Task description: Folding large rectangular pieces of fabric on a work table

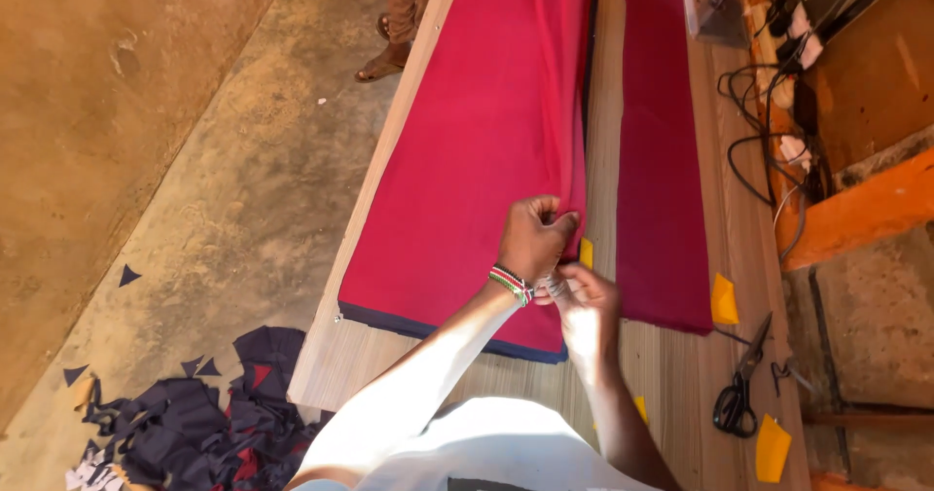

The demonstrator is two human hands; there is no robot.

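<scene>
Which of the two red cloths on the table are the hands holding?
The wide, brighter red cloth on the left: both the left hand and right hand grip its right edge. The narrow, darker strip lies untouched.

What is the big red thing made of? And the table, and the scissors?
The big red sheet looks like soft woven cloth: it is matte and folds where the left hand pinches it. The table seems to be wood, pale with straight grain lines. The scissors look like dark metal blades with black handles, probably plastic.
</scene>
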